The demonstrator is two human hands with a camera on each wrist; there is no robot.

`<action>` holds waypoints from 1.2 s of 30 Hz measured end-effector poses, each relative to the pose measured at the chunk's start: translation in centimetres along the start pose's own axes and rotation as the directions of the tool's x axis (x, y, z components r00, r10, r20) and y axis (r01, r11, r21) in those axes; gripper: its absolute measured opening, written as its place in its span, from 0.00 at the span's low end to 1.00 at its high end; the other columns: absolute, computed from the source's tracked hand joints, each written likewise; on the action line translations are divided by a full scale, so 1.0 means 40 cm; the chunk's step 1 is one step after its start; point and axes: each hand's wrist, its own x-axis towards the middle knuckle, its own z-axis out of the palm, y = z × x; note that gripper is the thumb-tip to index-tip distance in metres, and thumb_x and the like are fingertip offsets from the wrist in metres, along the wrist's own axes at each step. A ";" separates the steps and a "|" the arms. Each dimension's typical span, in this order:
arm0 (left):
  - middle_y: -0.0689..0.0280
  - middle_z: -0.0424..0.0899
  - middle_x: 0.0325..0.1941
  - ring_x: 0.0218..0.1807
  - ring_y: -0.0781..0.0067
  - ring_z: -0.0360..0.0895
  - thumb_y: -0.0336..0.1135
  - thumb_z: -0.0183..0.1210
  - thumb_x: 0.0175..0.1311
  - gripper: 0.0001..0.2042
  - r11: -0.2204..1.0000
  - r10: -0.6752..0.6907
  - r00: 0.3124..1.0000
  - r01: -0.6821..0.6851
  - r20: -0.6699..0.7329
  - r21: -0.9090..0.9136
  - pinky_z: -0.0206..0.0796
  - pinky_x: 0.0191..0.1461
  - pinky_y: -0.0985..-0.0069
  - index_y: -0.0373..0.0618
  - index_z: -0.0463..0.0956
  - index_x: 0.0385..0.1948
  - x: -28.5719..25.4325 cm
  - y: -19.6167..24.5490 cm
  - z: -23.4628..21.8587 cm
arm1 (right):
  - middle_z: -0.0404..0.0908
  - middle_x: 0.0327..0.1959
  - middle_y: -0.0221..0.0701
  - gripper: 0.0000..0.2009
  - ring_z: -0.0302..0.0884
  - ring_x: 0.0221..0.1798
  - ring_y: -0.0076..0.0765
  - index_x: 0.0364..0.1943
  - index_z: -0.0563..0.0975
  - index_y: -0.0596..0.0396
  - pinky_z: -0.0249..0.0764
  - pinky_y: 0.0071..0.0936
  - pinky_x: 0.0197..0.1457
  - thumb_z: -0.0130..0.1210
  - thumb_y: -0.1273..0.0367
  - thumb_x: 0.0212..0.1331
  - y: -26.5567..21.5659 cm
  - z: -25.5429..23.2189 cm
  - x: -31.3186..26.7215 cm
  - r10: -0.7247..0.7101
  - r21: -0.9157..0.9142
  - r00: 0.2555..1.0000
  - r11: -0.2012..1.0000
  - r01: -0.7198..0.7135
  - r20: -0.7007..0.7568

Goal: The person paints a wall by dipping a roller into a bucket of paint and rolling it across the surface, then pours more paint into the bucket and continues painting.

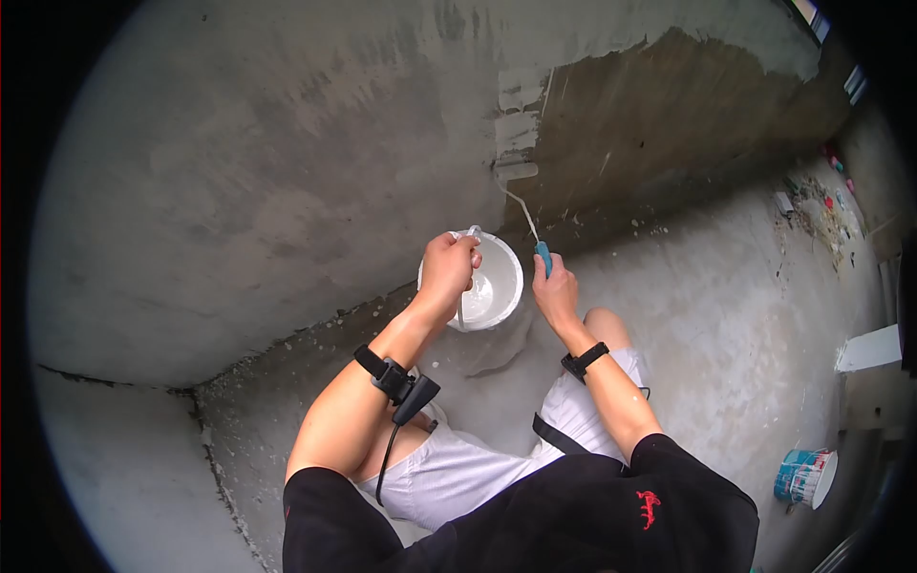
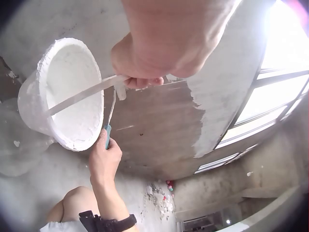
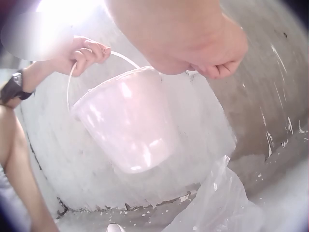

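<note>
My left hand point(image 1: 449, 265) grips the thin handle point(image 2: 82, 95) of a white paint bucket point(image 1: 494, 286) and holds it off the concrete floor, close to the wall. In the left wrist view the bucket point(image 2: 67, 96) tilts, its inside coated white. My right hand point(image 1: 554, 291) is curled round the blue grip point(image 1: 543, 256) of a paint roller, whose head point(image 1: 516, 170) lies against the wall at the edge between the pale painted area and the bare brown patch point(image 1: 659, 115). In the right wrist view the bucket point(image 3: 130, 121) hangs from the left hand point(image 3: 82, 53).
I crouch on a dusty concrete floor. A blue and white paint can point(image 1: 807, 476) lies at the right, with a white board point(image 1: 869, 349) beyond it and debris point(image 1: 821, 210) along the far wall. Clear plastic sheeting point(image 3: 217, 203) lies below the bucket. Windows point(image 2: 270, 96) are to the side.
</note>
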 end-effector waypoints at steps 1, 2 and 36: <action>0.72 0.69 0.19 0.15 0.85 0.54 0.31 0.50 0.66 0.05 1.000 0.015 1.000 -0.015 0.004 -0.007 0.45 0.18 0.81 0.41 0.70 0.30 0.000 0.001 0.000 | 0.80 0.23 0.52 0.16 0.78 0.29 0.65 0.37 0.75 0.57 0.72 0.56 0.32 0.47 0.57 0.68 0.007 0.001 -0.005 0.002 -0.001 1.000 1.000 -0.002 0.000; 0.72 0.69 0.19 0.15 0.85 0.54 0.31 0.50 0.66 0.05 1.000 0.014 1.000 -0.014 0.006 -0.007 0.45 0.18 0.81 0.41 0.70 0.30 0.002 0.002 0.004 | 0.80 0.24 0.52 0.16 0.78 0.30 0.65 0.36 0.75 0.57 0.72 0.55 0.32 0.47 0.57 0.68 0.017 0.007 -0.008 0.010 -0.013 1.000 1.000 -0.010 -0.001; 0.70 0.75 0.26 0.21 0.84 0.64 0.33 0.52 0.67 0.06 0.998 -0.054 0.997 0.052 0.064 0.018 0.57 0.25 0.81 0.43 0.70 0.30 -0.010 0.010 0.046 | 0.79 0.22 0.50 0.15 0.77 0.28 0.65 0.35 0.69 0.56 0.72 0.56 0.30 0.47 0.58 0.69 -0.020 -0.081 0.043 -0.099 -0.067 0.995 0.993 0.097 -0.013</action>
